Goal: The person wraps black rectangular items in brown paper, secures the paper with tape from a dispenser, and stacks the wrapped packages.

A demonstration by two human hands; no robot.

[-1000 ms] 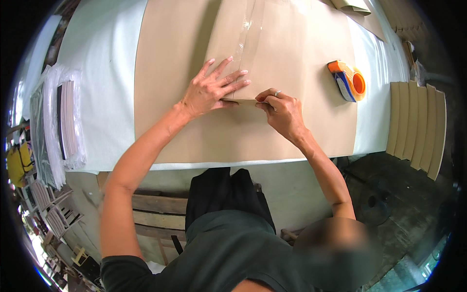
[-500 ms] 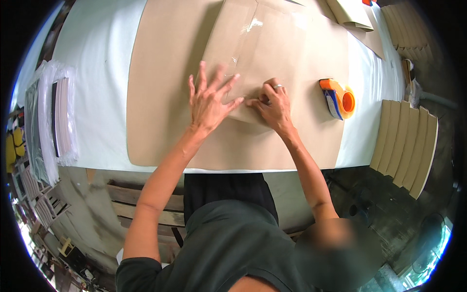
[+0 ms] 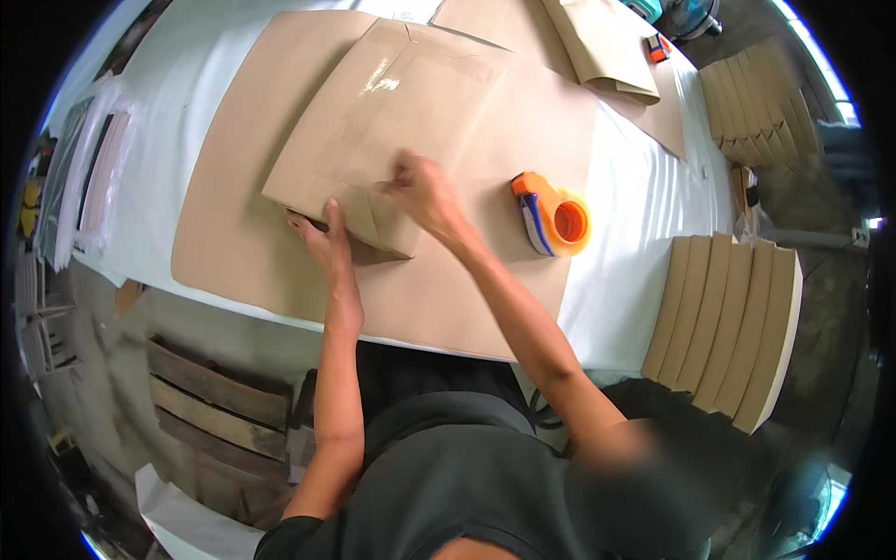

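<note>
A flat package wrapped in brown paper (image 3: 373,121) lies at a slant on a larger sheet of brown kraft paper (image 3: 229,196). Clear tape shines along its upper part. At the package's near edge, my left hand (image 3: 327,245) grips it, thumb on top and the other fingers partly hidden at the side. My right hand (image 3: 425,191) is over the near part of the package, fingers curled together and a little blurred. Whatever those fingers may pinch is hidden. To the right, an orange tape dispenser (image 3: 553,215) with a blue side rests on the paper.
Plastic-wrapped stacks of boards (image 3: 93,177) stand at the table's left end. Folded brown paper (image 3: 607,56) lies at the far right, with a small orange-and-black object (image 3: 658,49) on it. Stacked brown cardboard pieces (image 3: 723,322) stand by the right edge.
My left hand has gone from spread over the package to gripping its near edge. My right hand has risen from the near edge to over the package. The whole view has turned.
</note>
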